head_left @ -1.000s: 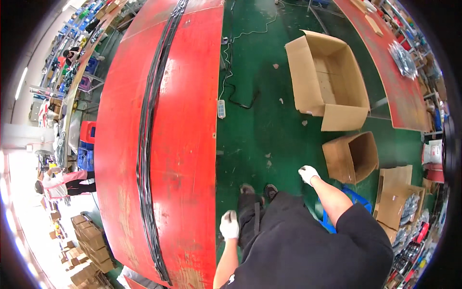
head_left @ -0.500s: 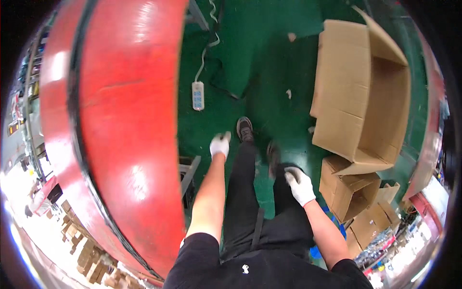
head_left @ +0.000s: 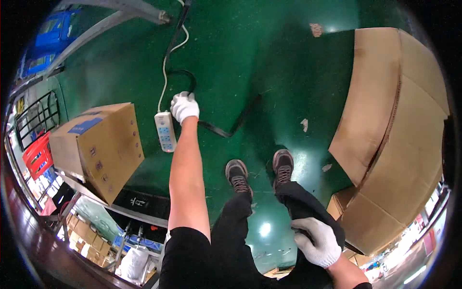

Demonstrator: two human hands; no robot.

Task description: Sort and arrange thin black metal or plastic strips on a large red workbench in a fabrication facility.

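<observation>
My left hand (head_left: 184, 107), in a white glove, reaches forward just above and right of a white power strip (head_left: 166, 132) on the floor. Its fingers are curled; whatever they hold, if anything, is hidden. A flat black strap or cable (head_left: 219, 131) runs out of sight behind that hand and shows again on both sides of it. My right hand (head_left: 317, 243), also gloved in white, hangs beside my right thigh. Its thumb and fingers are apart, with nothing visible between them.
A large cardboard box (head_left: 385, 125) stands on the right, a smaller one (head_left: 339, 202) partly behind it. At left, a printed carton (head_left: 108, 149) sits near a metal-framed rack. A grey metal leg (head_left: 110, 21) crosses the upper left; paper scraps (head_left: 304, 125) lie on the green floor.
My left hand has reached forward beside the power strip. My right hand has moved down along my thigh. The view has shifted, and the large red surface on the left is mostly gone from it.
</observation>
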